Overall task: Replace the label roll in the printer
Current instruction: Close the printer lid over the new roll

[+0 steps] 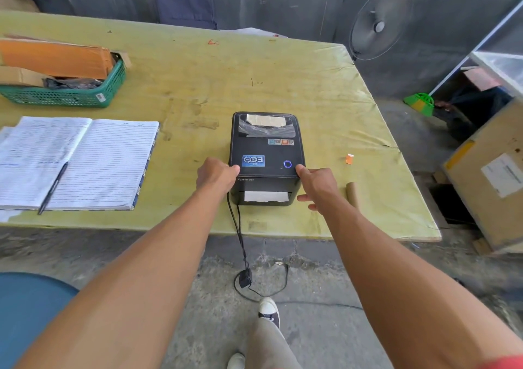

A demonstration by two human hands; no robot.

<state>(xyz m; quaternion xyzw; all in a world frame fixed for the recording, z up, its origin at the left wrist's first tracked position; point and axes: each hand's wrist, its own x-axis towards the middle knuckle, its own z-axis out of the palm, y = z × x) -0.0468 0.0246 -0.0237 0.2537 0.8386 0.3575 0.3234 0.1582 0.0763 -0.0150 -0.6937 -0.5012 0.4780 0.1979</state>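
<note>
Printer (264,185), lid (254,148) down. Left hand (216,174) curled on left flank; right hand (317,186) loose, forefinger on lid corner. Risk: uneven press, latch unseated, label strip (266,196) jams.

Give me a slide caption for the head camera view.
Left hand and right hand touch the sides of the closed label printer; an empty cardboard core lies to its right.

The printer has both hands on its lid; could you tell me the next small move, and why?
Probably press the lid down at its front corners to latch it. The left hand and right hand flank the closed printer, label paper shows at its slot, and a cardboard core lies beside it, so the swap seems done.
</note>
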